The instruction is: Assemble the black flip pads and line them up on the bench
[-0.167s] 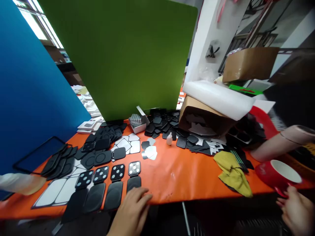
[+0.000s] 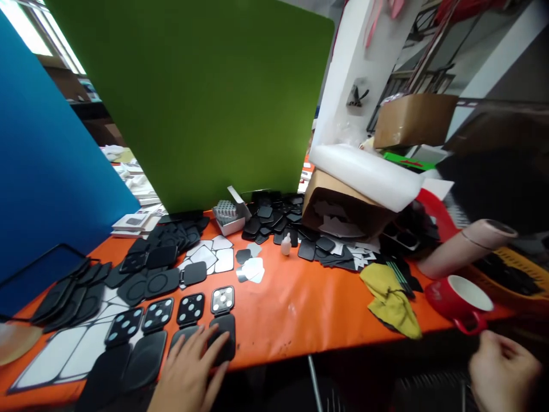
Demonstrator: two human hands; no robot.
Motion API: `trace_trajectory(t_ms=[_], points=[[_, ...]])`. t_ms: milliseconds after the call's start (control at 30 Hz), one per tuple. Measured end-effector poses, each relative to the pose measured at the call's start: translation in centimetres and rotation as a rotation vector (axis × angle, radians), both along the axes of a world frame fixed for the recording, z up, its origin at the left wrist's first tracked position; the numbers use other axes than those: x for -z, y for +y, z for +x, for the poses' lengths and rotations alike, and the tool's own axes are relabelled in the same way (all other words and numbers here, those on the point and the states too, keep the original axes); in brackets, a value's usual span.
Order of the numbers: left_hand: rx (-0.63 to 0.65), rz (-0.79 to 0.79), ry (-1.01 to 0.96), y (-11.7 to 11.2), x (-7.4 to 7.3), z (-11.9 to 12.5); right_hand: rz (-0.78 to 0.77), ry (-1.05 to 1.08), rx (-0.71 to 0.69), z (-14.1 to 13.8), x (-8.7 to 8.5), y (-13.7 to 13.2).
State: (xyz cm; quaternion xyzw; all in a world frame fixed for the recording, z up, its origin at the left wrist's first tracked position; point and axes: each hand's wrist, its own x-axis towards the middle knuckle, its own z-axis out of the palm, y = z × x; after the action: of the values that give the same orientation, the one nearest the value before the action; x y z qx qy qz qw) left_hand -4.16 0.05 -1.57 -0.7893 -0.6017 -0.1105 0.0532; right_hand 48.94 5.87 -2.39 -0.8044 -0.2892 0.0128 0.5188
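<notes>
My left hand [image 2: 191,366] rests fingers spread over the lower halves of two black folding pads, hiding part of them. One of these is a black folding pad [image 2: 223,337] whose upper square carries pale dots. More opened pads, including a dotted square [image 2: 158,315], lie in a row to the left. At the table's right front edge, my right hand [image 2: 504,369] is curled with thumb and fingers drawn together, and nothing shows in it. Just beyond its fingertips is the handle of a red mug [image 2: 446,300] with a pale inside.
A yellow cloth [image 2: 390,300], a pink tumbler [image 2: 465,249] and an orange basket [image 2: 521,272] are on the right. A small bottle [image 2: 286,245] stands mid-table. Behind are piled black pads [image 2: 274,220] and an open carton [image 2: 315,186]. Green [image 2: 206,103] and blue [image 2: 51,137] boards rise behind.
My left hand has moved from beside the pads' front edge onto them. The right hand has come away from the mug's handle. The whole view has shifted slightly to the right.
</notes>
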Motion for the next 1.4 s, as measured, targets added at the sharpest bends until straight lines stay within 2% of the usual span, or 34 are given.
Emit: trace_trajectory(t_ms=[67, 167, 200, 267, 300, 333, 367, 400, 467, 600, 700, 800, 900, 1000, 1133, 1233, 1300, 1400], points=[[0.006, 0.020, 0.043, 0.1, 0.8, -0.4, 0.005, -0.010, -0.103, -3.2, -0.8, 0.1], [0.032, 0.027, 0.066, 0.3, 1.6, -0.4, -0.122, -0.001, -0.326, -10.1, -1.3, 0.7], [0.035, 0.025, 0.063, 0.4, 1.7, -0.3, -0.129, 0.024, -0.480, -12.9, -1.5, 1.1], [0.038, 0.013, 0.047, 0.6, 1.6, -0.1, -0.130, 0.042, -0.920, -18.7, -2.0, 2.0], [0.042, 0.001, 0.034, 0.7, 1.5, 0.1, -0.138, -0.008, -1.095, -21.6, -2.3, 2.8], [0.046, -0.014, 0.018, 0.8, 1.3, 0.2, -0.176, -0.075, -1.243, -24.5, -2.7, 3.7], [0.046, -0.029, 0.000, 0.9, 1.1, 0.3, -0.216, -0.157, -1.328, -27.1, -3.2, 4.8], [0.042, -0.043, -0.019, 0.9, 0.9, 0.6, -0.262, -0.253, -1.366, -29.5, -3.5, 6.1], [0.018, -0.065, -0.058, 0.9, 0.7, 1.2, -0.446, -0.461, -1.348, -33.5, -3.9, 8.7], [-0.059, -0.065, -0.136, 0.7, 1.2, 2.8, -0.600, -0.529, -1.306, -38.1, -3.3, 12.5], [-0.063, -0.082, -0.201, 0.4, 1.8, 4.1, -0.664, -0.545, -1.327, -39.2, -2.6, 13.6], [-0.033, -0.114, -0.244, 0.2, 2.1, 5.3, -0.709, -0.502, -1.372, -38.7, -2.7, 14.5], [0.005, -0.152, -0.273, 0.2, 2.1, 6.7, -0.712, -0.386, -1.380, -36.7, -3.3, 15.7], [0.032, -0.174, -0.328, 0.7, 1.8, 8.1, -0.650, -0.232, -1.345, -33.2, -3.3, 16.0], [-0.014, -0.175, -0.431, 1.5, 1.4, 9.8, -0.626, 0.045, -1.322, -28.0, -2.1, 13.7], [0.029, -0.176, -0.458, 2.0, 1.4, 10.5, -0.637, 0.247, -1.320, -25.5, -1.0, 11.1], [0.099, -0.173, -0.457, 2.1, 1.7, 10.5, -0.639, 0.340, -1.326, -24.8, -0.5, 9.4], [0.182, -0.151, -0.436, 2.2, 2.5, 10.0, -0.626, 0.457, -1.370, -25.5, -0.2, 7.7]])
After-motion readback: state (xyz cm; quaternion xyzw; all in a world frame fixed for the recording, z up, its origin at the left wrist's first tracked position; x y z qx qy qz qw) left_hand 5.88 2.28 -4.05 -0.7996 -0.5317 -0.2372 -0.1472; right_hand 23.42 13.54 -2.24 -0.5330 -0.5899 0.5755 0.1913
